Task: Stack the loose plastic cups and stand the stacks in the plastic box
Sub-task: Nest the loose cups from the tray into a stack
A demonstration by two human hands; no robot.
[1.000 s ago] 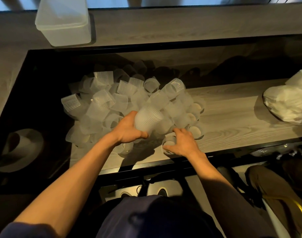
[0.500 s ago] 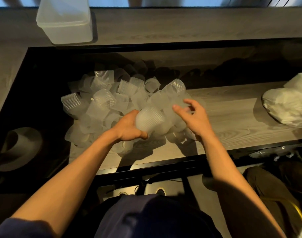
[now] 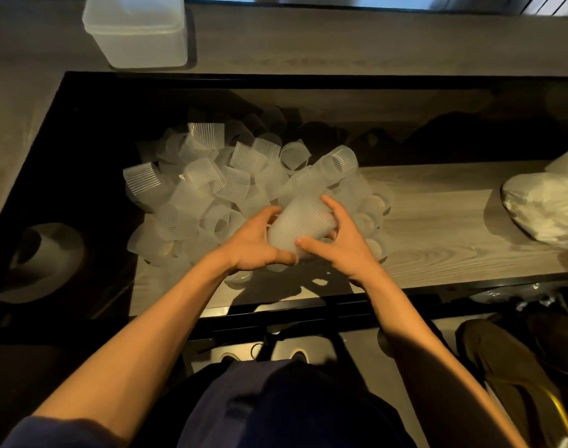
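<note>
We are gripping a frosted ribbed cup [image 3: 300, 224] with both hands, just above the near edge of the pile. Our left hand [image 3: 253, 244] is curling round its near end, thumb lying along the underside. Our right hand [image 3: 344, 240] is clasping it from the other side, with the forefinger reaching over the top and the thumb pressing the lower rim. The cup is lying tilted, its far end pointing up and away from us. We cannot tell whether it is one cup or several nested together.

Right behind and to the left of our hands, the pile of loose cups [image 3: 211, 189] is sprawling on the wooden shelf [image 3: 437, 215]. The cups are lying at all angles, some on their sides with mouths showing, some tipped over. They are translucent, with fine upright ribs on their walls.

The plastic box [image 3: 137, 30] is standing well apart from the pile, on the higher grey ledge at the far left, pale and cloudy. The light is too dim to make out any label on it.

At the right end of the shelf a crumpled white bag [image 3: 547, 205] is resting. A pale rounded shape [image 3: 40, 260] is showing in the dark panel at the left; we cannot tell what it is.
</note>
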